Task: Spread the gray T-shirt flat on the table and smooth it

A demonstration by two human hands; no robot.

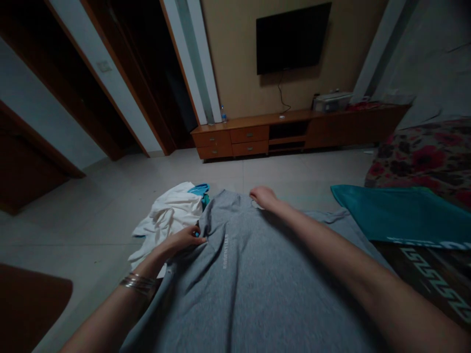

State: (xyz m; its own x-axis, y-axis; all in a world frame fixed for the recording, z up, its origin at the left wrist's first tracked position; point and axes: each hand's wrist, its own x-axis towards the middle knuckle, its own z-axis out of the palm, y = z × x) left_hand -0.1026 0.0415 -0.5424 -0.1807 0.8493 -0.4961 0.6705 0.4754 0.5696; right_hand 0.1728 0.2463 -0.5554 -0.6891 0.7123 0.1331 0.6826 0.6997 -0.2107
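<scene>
The gray T-shirt [250, 274] lay spread flat in front of the person, with its long axis running away from the body toward the collar at the far end. The left hand [184, 240] pinched the cloth at the shirt's left edge, just beside the white clothes [169, 215], and its fingers were closed on the fabric. The right hand [263, 197] reached farther, to the collar, and seemed to grip it, though its fingers were mostly hidden.
</scene>
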